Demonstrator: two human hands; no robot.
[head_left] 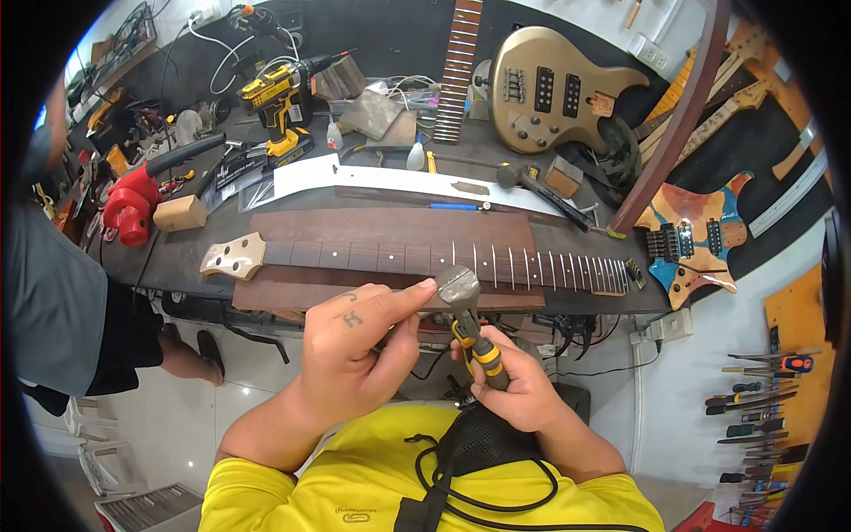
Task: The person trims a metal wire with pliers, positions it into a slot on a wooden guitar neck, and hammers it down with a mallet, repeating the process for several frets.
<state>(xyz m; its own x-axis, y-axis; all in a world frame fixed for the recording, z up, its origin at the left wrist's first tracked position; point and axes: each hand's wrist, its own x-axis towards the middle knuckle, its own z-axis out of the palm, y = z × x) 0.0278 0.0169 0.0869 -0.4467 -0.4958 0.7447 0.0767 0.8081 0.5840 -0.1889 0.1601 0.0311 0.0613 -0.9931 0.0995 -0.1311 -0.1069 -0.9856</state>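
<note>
My right hand (519, 381) is wrapped round the yellow and black handle of a metal nipper tool (459, 289), held up in front of the bench edge. The fingers of my left hand (359, 346) are drawn together, with the index fingertip at the tool's jaws; anything thin between those fingers is too small to tell. Behind the tool, a guitar neck (372, 257) lies across a brown board (381, 227), its pale headstock at the left. Metal frets show on the neck's right part, while slots without visible frets run along its left part.
A gold guitar body (554, 89), a yellow drill (279, 106), a hammer (554, 197) and a red blower (133, 204) lie at the back and left. At the right sits a multicoloured guitar body (696, 235). Another person (58, 293) stands at the left.
</note>
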